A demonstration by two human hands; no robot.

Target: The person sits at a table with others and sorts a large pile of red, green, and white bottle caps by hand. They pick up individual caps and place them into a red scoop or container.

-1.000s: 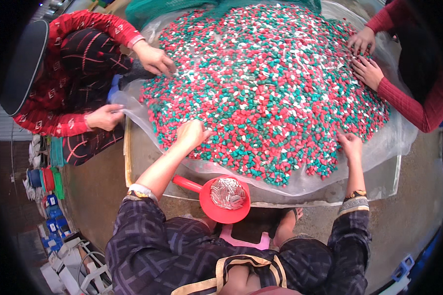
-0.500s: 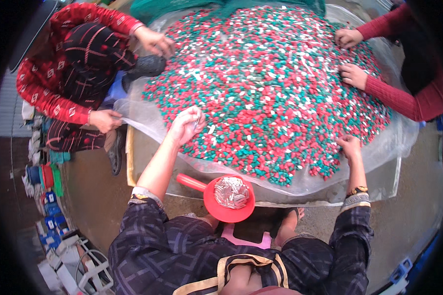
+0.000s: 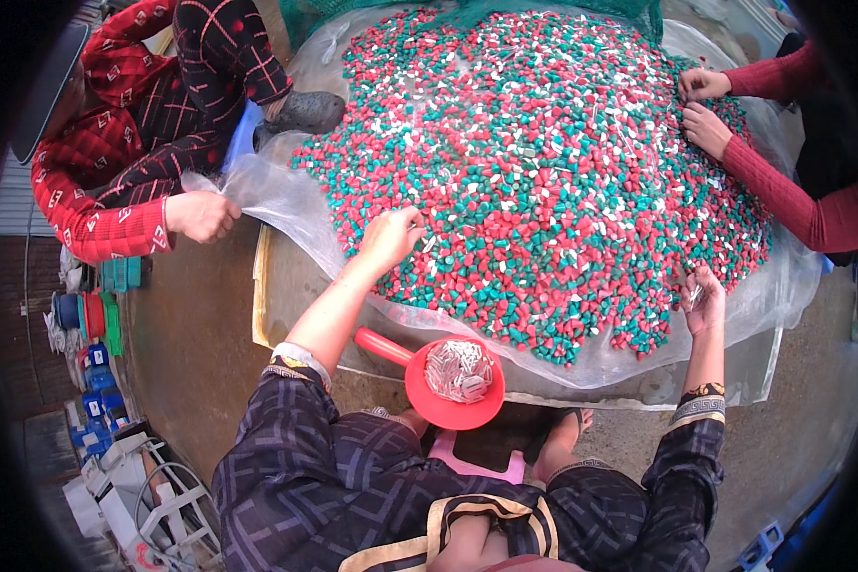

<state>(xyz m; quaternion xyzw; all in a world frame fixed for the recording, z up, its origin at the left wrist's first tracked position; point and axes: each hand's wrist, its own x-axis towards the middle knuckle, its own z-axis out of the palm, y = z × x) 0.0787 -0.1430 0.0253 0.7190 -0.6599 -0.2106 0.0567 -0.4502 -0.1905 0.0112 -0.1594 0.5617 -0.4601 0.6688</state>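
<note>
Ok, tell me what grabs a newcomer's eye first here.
The huge heap of red, green and white pieces on a clear plastic sheet fills the upper middle. The left hand rests on its near edge, the right hand at its lower right. Below sits a red scoop holding white pieces.

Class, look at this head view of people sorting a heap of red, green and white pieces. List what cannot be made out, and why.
- Left hand: fingertips curl into the heap, so any grip is hidden.
- Right hand: what it pinches is too small to tell.
- Red scoop: its pale contents are blurred together.
- Heap's far edge: cut off by the picture's upper rim.
</note>
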